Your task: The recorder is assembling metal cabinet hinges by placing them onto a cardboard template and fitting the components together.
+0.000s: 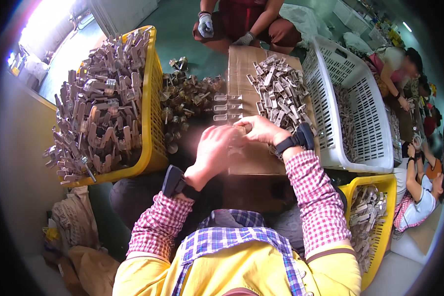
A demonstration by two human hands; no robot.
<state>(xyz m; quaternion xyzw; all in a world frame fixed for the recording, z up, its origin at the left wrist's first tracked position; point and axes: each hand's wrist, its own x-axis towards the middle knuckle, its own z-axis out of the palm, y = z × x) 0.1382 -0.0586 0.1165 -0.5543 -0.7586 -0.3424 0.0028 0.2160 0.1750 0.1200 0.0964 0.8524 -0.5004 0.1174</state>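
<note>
My left hand (213,154) and my right hand (259,129) meet over a brown cardboard box (251,160) in front of me. Their fingers close together on a small metal part (238,133), mostly hidden by the hands and blurred. A short row of flat metal pieces (227,106) lies on the box just beyond my fingers. A heap of grey metal pieces (280,91) covers the box's far right half. Both wrists wear dark bands over red checked sleeves.
A yellow crate (152,148) heaped with metal parts stands at left, loose round fittings (185,98) beside it. A white slotted basket (352,158) sits at right, another yellow crate (387,232) lower right. A gloved person (241,22) crouches opposite; other people work at right.
</note>
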